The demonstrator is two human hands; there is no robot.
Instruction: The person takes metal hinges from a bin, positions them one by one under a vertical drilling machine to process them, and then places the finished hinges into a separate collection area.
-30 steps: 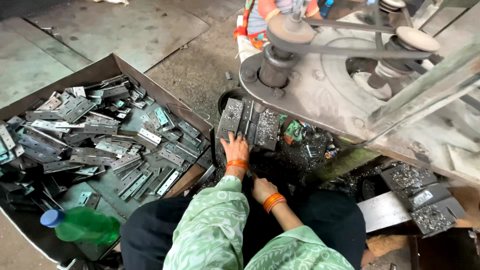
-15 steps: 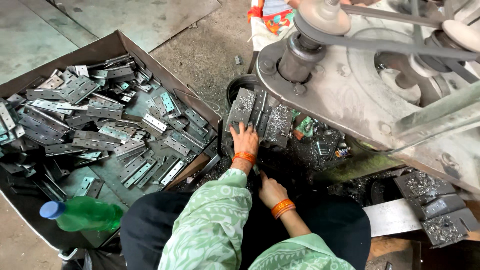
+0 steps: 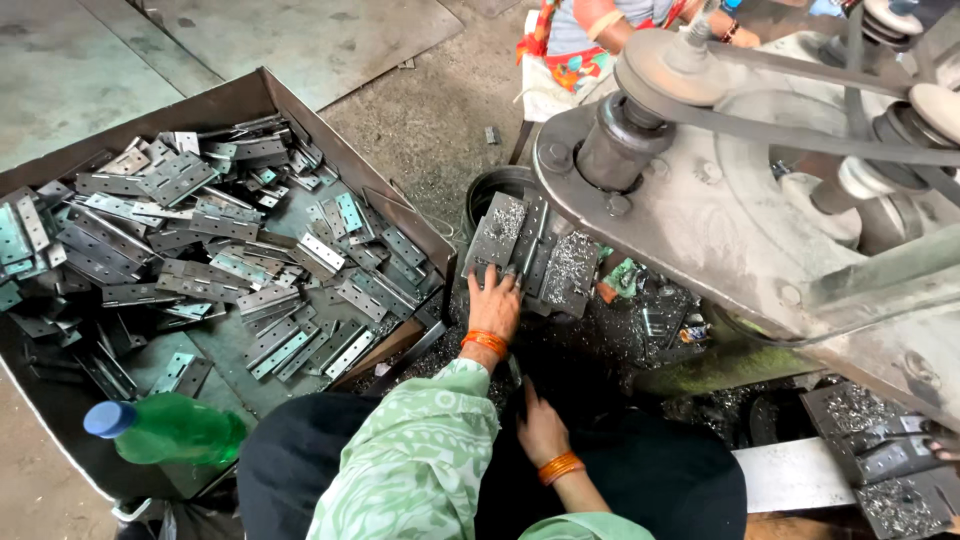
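Observation:
My left hand (image 3: 495,302), an orange bangle at its wrist, lies on a stack of grey metal hinge plates (image 3: 530,250) dusted with metal shavings. Its fingers curl over the near edge of the left plate. My right hand (image 3: 541,430), also with an orange bangle, sits lower, close to my lap over a dark patch of floor. Its fingers point up toward the stack, and I cannot make out anything in them. Both sleeves are green and patterned.
A shallow brown tray (image 3: 400,195) at the left holds several grey hinges. A green bottle with a blue cap (image 3: 165,430) lies by its near corner. A big machine with pulley and belt (image 3: 700,110) overhangs the right. Another person (image 3: 600,30) sits beyond. More shaving-covered plates (image 3: 870,440) lie at the lower right.
My left hand has stayed on the plate stack. My right hand has shifted slightly lower toward my lap. The view has drifted, so the machine sits farther right.

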